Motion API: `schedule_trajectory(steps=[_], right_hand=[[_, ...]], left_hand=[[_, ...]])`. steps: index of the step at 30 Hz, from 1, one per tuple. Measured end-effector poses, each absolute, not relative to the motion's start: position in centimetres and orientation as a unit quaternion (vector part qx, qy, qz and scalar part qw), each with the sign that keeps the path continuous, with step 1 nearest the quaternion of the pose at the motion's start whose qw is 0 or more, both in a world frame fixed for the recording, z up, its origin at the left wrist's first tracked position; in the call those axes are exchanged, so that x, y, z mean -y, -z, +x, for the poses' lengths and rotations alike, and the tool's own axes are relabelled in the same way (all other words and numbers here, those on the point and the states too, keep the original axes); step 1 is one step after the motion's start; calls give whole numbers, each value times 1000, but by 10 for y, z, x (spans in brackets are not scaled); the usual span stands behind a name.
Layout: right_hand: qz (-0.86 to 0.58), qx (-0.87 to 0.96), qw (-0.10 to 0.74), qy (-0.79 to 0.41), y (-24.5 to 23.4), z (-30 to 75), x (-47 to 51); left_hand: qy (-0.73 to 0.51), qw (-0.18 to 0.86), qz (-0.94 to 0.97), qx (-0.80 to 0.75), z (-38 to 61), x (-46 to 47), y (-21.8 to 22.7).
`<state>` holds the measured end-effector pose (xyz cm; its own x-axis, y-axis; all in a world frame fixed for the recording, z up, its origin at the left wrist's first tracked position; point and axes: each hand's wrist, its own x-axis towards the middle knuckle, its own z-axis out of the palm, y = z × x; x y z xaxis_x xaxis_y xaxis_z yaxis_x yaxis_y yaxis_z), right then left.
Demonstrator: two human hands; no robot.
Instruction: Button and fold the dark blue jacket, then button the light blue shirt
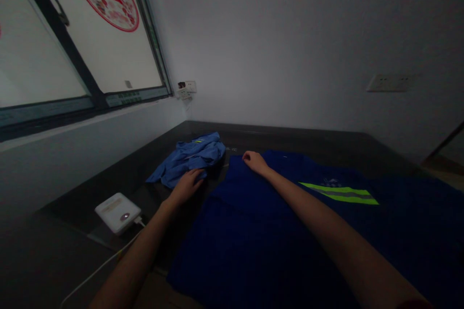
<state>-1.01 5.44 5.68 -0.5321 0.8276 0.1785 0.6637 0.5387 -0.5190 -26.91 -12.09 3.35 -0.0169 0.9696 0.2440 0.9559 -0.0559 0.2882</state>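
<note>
A dark blue work shirt (232, 222) is spread over the near part of the table. It has a yellow-green and grey reflective stripe (340, 193) and a small white print above it. My right hand (255, 161) is at the shirt's far left edge, its fingers closed in a pinch on the cloth. A lighter blue garment (197, 152) lies crumpled farther back on the left. At its near edge is my left hand (186, 186), thumb and fingers apart, the fingertips touching or just beside the cloth.
On the left of the dark table (290, 136) sits a white box-shaped device (118, 210) with a white cable (97, 268). Walls border the table at the back and left. A window (108, 48) and sockets (389, 83) are above it.
</note>
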Motion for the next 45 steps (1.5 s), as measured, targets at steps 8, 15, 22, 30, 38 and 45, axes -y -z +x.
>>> schedule_trajectory(steps=[8, 15, 22, 30, 38, 45], right_hand=[[-490, 836, 151, -195, -52, -62, -86], [-490, 837, 105, -221, -51, -97, -103], [-472, 835, 84, -270, -56, -104, -115], [-549, 782, 172, -241, -32, -107, -118], [-561, 772, 187, -233, -27, -107, -111], [-538, 789, 181, -236, -37, -98, -124]], left_hand=[[-234, 139, 806, -526, -222, 153, -57], [-171, 102, 793, -576, -214, 149, -53], [-151, 104, 799, -573, -215, 148, -51], [-136, 104, 800, -575, -216, 146, -46], [-120, 96, 783, -603, -216, 146, -46], [-141, 70, 780, -606, -211, 147, -48]])
